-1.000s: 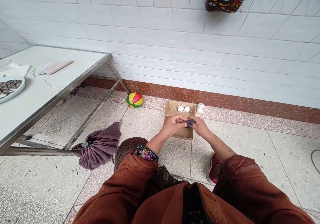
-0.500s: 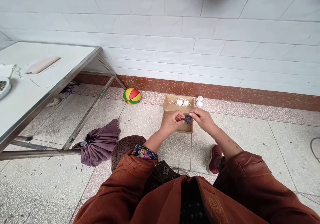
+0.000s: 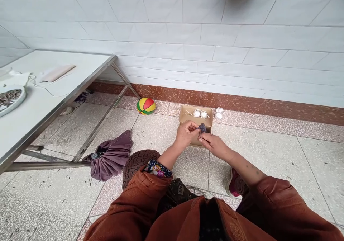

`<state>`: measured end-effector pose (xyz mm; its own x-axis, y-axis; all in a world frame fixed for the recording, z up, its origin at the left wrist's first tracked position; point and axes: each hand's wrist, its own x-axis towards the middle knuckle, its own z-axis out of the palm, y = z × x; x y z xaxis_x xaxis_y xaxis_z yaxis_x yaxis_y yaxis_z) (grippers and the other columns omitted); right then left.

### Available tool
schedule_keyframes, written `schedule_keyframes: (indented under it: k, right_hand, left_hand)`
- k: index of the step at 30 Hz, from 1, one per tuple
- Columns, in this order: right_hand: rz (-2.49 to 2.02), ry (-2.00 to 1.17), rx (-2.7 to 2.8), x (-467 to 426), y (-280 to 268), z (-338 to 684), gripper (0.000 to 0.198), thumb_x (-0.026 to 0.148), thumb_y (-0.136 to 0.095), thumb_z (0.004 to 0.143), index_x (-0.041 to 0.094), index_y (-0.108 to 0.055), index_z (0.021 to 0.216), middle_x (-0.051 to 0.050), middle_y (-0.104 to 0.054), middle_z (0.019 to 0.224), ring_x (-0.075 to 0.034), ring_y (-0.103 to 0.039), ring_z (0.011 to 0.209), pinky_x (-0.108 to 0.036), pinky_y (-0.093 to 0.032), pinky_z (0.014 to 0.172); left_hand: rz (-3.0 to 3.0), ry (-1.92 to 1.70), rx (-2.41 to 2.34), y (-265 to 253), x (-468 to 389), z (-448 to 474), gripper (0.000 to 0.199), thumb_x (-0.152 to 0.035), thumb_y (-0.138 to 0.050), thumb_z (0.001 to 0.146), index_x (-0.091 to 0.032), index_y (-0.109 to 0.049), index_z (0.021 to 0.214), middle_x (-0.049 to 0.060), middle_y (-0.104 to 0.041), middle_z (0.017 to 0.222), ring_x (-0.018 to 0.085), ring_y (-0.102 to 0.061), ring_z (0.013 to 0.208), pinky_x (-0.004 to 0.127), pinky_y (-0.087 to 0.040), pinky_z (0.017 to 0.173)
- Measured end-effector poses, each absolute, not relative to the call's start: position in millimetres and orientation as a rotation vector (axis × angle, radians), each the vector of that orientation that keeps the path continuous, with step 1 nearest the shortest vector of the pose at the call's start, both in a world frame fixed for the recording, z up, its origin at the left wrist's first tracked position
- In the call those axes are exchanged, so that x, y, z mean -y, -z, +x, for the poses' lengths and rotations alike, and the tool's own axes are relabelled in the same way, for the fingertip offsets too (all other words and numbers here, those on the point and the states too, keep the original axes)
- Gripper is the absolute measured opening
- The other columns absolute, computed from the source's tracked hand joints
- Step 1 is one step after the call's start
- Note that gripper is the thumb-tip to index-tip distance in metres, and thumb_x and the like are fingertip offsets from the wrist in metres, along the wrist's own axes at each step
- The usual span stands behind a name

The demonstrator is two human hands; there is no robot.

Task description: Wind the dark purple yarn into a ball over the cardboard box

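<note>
A small dark purple-grey bundle of yarn (image 3: 202, 127) is pinched in the fingertips of my left hand (image 3: 186, 131). My right hand (image 3: 213, 143) is closed just below it, thumb and finger seemingly gripping a thin strand that comes off the bundle. Both hands are above an open cardboard box (image 3: 183, 116) on the floor. Two white yarn balls (image 3: 200, 113) with loose ends lie on the box's raised flap. Beside the box, against the skirting, sit two more white balls (image 3: 218, 113). My hands partly hide the inside of the box.
To the left stands a white metal-framed table (image 3: 59, 67) bearing a dish (image 3: 12, 98) of dark bits and a pale folded piece. A coloured ball (image 3: 146, 106) rests by the wall. A purple umbrella (image 3: 113, 158) lies near the table leg, close to a brown patterned round shape (image 3: 138, 158).
My right hand has dropped from beside the yarn bundle's top to below it. The left hand keeps its hold on the bundle. The whole view has shifted slightly.
</note>
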<state>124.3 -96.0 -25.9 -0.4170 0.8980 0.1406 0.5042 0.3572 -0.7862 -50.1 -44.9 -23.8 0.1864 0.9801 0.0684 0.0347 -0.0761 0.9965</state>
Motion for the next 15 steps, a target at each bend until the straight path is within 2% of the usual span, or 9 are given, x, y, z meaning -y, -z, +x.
schedule_keyframes:
  k: [3, 6, 10, 15]
  right_hand:
    - [-1.165, -0.711, 2.091, 90, 17, 135, 0.026, 0.038, -0.045, 0.104, 0.022, -0.062, 0.093, -0.007, -0.069, 0.090, -0.021, -0.065, 0.085, -0.033, -0.051, 0.080]
    - [-1.170, -0.663, 2.027, 78, 13, 147, 0.025, 0.039, -0.048, 0.104, 0.022, -0.065, 0.096, -0.007, -0.069, 0.091, -0.021, -0.064, 0.086, -0.034, -0.051, 0.080]
    - [-1.210, -0.806, 1.886, 67, 18, 153, 0.026, 0.039, -0.050, 0.102, 0.022, -0.066, 0.090, -0.005, -0.068, 0.085, -0.019, -0.063, 0.080, -0.032, -0.051, 0.077]
    - [-1.228, -1.045, 1.859, 73, 39, 143, 0.034, 0.045, -0.044, 0.103, 0.021, -0.067, 0.094, -0.004, -0.068, 0.083, -0.018, -0.063, 0.074, -0.031, -0.051, 0.070]
  left_hand:
    - [1.438, -1.071, -1.073, 26, 46, -51, 0.012, -0.021, -0.077, 0.070, -0.018, -0.067, 0.076, 0.000, -0.067, 0.077, 0.011, -0.060, 0.068, 0.025, -0.049, 0.066]
    - [1.397, -0.963, -1.003, 25, 50, -51, 0.014, -0.025, -0.078, 0.072, -0.017, -0.068, 0.076, 0.002, -0.069, 0.079, 0.011, -0.061, 0.069, 0.024, -0.048, 0.066]
    - [1.193, -0.799, -0.840, 17, 55, -49, 0.023, -0.029, -0.083, 0.069, -0.015, -0.068, 0.080, 0.002, -0.072, 0.079, 0.012, -0.065, 0.072, 0.025, -0.049, 0.070]
    - [0.956, -0.861, -0.755, 11, 56, -46, 0.034, -0.029, -0.088, 0.064, -0.016, -0.069, 0.090, 0.001, -0.072, 0.084, 0.012, -0.067, 0.074, 0.028, -0.054, 0.074]
